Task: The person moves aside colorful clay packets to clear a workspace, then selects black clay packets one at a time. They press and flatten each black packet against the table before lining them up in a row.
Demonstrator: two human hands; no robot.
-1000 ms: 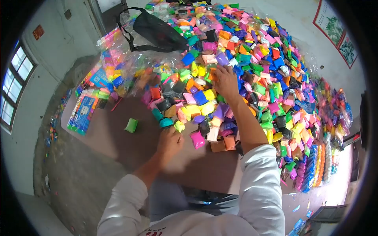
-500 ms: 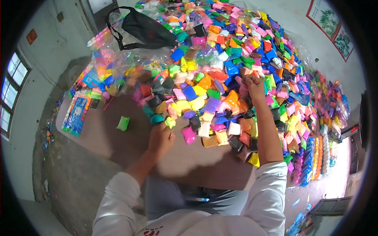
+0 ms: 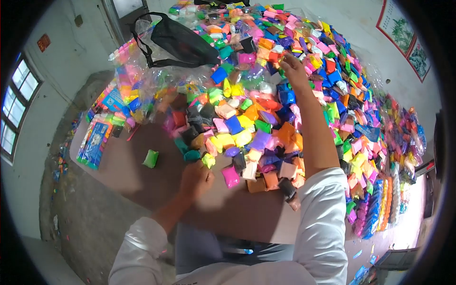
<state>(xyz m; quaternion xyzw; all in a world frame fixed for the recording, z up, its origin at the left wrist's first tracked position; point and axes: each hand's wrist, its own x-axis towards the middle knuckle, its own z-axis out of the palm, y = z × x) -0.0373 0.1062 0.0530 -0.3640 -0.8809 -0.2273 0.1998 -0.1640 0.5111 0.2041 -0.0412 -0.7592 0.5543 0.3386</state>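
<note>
My left hand [image 3: 196, 180] rests low over the table's near side, with its fingers curled closed. A crumpled yellow-green packet [image 3: 208, 160] lies against the top of its fingers; whatever is inside the curl is hidden. Just beyond it is a teal packet [image 3: 192, 156], and to its right a magenta packet [image 3: 231, 176]. My right arm stretches far over the heap of small coloured packets [image 3: 242, 137]. At its end my right hand [image 3: 294, 71] is bent down among the packets, near a red-orange one [image 3: 274, 57]. Its fingertips are too small to show a grip.
A black mesh bag [image 3: 183, 42] lies on the heap at back left. A flat pack of coloured pieces [image 3: 95, 142] and a lone green packet [image 3: 150, 158] lie on the brown table [image 3: 128, 175]. Long bagged rows [image 3: 375, 209] stand at the right edge.
My right hand has moved farther back and left across the heap. My left hand stays by the yellow-green packet. The whole view has shifted slightly downward.
</note>
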